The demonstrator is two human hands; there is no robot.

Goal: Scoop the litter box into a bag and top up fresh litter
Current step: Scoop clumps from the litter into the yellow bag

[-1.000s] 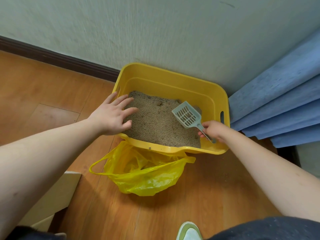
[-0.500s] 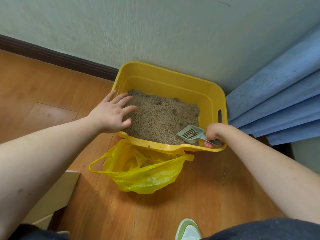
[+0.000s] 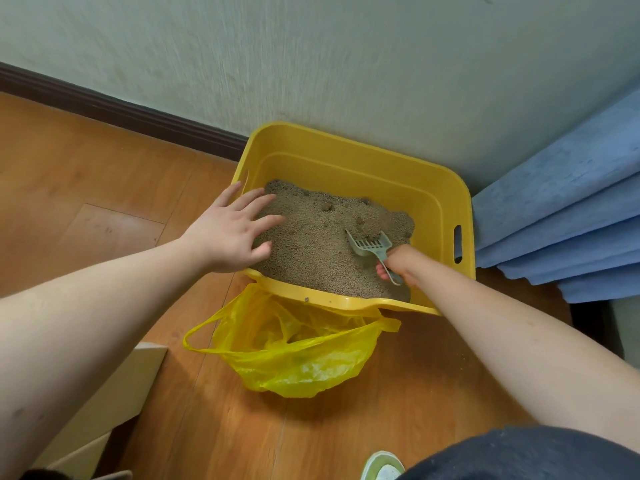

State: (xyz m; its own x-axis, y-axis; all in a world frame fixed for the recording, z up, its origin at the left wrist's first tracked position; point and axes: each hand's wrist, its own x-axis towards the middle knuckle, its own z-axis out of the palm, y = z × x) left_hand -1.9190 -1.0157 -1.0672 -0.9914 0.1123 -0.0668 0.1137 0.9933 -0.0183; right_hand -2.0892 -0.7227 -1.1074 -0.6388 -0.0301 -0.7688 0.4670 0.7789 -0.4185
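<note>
Yellow plastic forms the litter box (image 3: 349, 161), which sits at the frame's centre against the pale wall (image 3: 311, 64), holding a bed of tan litter (image 3: 311, 244) with a few darker clumps (image 3: 327, 206) toward its far side. A grey slotted scoop (image 3: 369, 245) digs into the litter in the right half of the box, its blade partly filled with granules. The right hand (image 3: 398, 263) curls its fingers around the scoop's handle. The left hand (image 3: 230, 233) lies with fingers spread over the box's left rim and the litter beside it. Just below the near rim, a yellow plastic bag (image 3: 298, 355) sits open on the wooden floor (image 3: 86, 174); what it contains cannot be made out. Blue curtain folds (image 3: 561, 220) hang at the right edge. Half a second ago the scoop lay low by the near right corner; now it has pushed farther into the litter, while the left hand has stayed put.
</note>
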